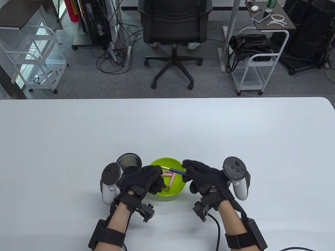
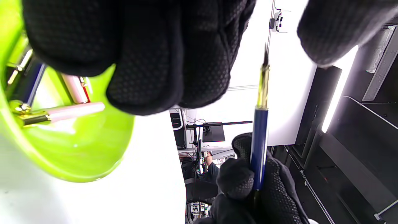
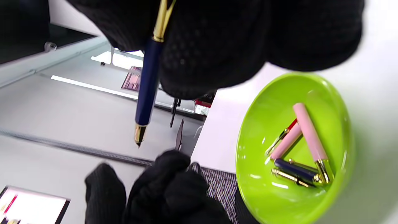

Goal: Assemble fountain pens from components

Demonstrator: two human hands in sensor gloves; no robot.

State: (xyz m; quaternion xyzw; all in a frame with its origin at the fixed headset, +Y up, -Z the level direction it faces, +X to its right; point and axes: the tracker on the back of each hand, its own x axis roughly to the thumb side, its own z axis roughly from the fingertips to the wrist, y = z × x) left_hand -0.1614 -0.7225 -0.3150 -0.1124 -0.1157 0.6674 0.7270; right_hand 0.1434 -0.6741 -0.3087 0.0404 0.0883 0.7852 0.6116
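Note:
My right hand (image 1: 189, 173) grips a dark blue pen barrel with gold trim (image 1: 177, 171) and holds it level above the green bowl (image 1: 180, 189), its thin tip pointing left. In the left wrist view the barrel (image 2: 259, 146) stands between my left fingers (image 2: 149, 53) and thumb (image 2: 335, 28), which are apart and do not touch it. My left hand (image 1: 158, 178) hovers over the bowl's left side, holding nothing that I can see. In the right wrist view the barrel (image 3: 147, 84) ends just above my left hand (image 3: 161, 186). The bowl (image 3: 340, 105) holds two pink parts (image 3: 307, 133), a blue part (image 3: 293, 169) and gold pieces.
A black mesh pen cup (image 1: 128, 162) stands on the table just behind my left hand, left of the bowl. The white table (image 1: 167, 125) stretches away beyond the bowl. An office chair (image 1: 174, 28) and carts stand past the far edge.

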